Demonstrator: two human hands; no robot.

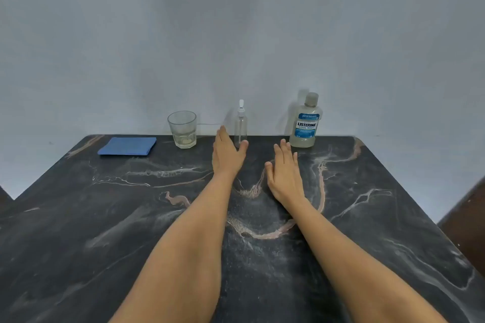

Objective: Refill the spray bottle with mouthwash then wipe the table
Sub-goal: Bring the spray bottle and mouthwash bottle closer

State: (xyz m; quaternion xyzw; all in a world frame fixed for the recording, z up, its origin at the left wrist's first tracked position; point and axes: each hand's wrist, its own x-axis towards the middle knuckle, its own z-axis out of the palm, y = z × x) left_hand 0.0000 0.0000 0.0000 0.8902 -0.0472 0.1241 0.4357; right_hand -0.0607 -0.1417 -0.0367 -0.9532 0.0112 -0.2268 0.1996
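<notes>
A small clear spray bottle (240, 126) with a white nozzle stands upright at the far edge of the dark marble table (105, 217). My left hand (227, 155) reaches toward it with straight fingers, thumb near the bottle's base, holding nothing. A mouthwash bottle (306, 123) with a blue label and grey cap stands to the right by the wall. My right hand (284, 172) hovers flat over the table with straight fingers, short of the mouthwash bottle. A folded blue cloth (127, 146) lies at the far left.
A clear drinking glass (183, 129) stands between the cloth and the spray bottle. A plain grey wall rises right behind the table. Dark furniture edges show at the lower left and right of the table.
</notes>
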